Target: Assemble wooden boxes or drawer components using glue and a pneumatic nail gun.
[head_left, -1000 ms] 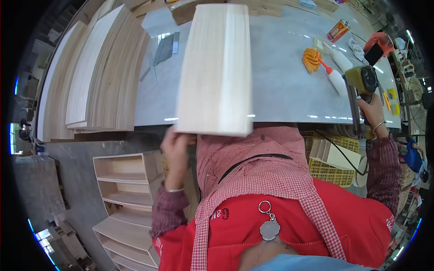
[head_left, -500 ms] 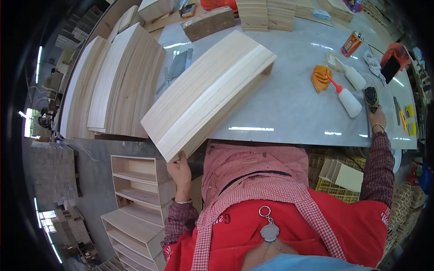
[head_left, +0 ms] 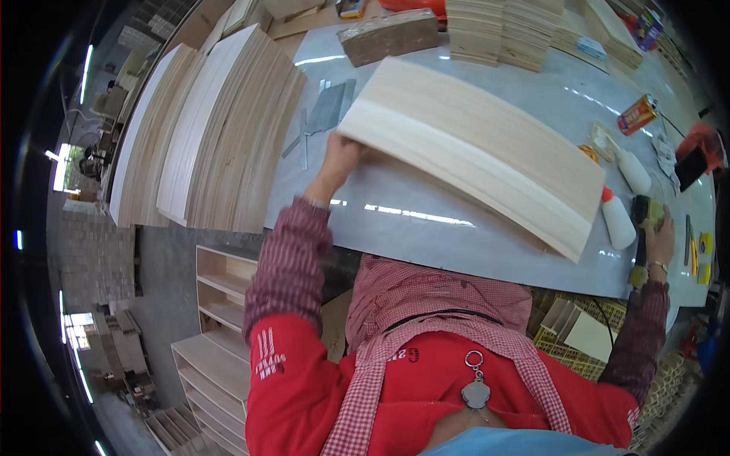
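A long pale wooden box [head_left: 471,144] lies slantwise over the grey table [head_left: 365,228], its broad face up and its near right corner toward me. At its left end my left hand [head_left: 342,161] is closed on the edge; the fingers are partly hidden beneath the wood. Far to the right, my right hand [head_left: 660,239] is closed around a dark handheld tool [head_left: 641,216] with yellow-green parts, at the table's right side. The tool's exact kind cannot be made out. A white squeeze bottle [head_left: 620,222] with a red cap lies between the box and that tool.
Tall stacks of wooden boards [head_left: 228,144] stand at the left. A wrapped brown block [head_left: 391,36] and more board stacks [head_left: 502,30] line the back. At the right are another white bottle [head_left: 633,173], an orange can [head_left: 637,114] and a phone [head_left: 690,169]. Wooden shelf units [head_left: 217,365] stand below left.
The box has turned clockwise and moved right, now covering most of the orange cloth. My left hand has risen from below the table edge with the box's end. The right hand stays at the tool.
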A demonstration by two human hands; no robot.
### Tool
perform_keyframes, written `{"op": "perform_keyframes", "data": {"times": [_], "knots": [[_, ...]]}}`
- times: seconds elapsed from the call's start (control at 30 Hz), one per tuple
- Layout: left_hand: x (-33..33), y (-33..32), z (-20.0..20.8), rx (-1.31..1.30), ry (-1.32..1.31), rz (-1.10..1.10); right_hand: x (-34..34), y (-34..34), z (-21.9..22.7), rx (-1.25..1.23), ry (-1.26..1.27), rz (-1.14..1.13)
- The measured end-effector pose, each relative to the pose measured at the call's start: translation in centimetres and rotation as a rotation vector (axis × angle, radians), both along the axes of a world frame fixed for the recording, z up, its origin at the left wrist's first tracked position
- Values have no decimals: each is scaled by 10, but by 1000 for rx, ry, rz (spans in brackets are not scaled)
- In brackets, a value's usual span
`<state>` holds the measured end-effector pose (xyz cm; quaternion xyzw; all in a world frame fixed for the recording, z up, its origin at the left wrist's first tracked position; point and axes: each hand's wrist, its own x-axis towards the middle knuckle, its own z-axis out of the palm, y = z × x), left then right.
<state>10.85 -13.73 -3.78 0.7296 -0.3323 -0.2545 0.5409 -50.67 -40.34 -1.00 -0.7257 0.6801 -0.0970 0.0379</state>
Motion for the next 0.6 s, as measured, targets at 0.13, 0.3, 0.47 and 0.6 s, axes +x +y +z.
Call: {"op": "perform_keyframes", "data": {"times": [0.13, 0.3, 0.47, 0.6], "knots": [[32, -65, 1, -32, 29, -120, 98, 53, 30, 238, -717, 353], [38, -107, 3, 18, -104, -70, 154, 106, 23, 503, -876, 366], [26, -72, -21, -164, -223, 110, 188, 147, 1, 355, -970, 346], [-59, 14, 25, -331, 116, -38, 236, 177, 1, 380, -1117, 355]]}}
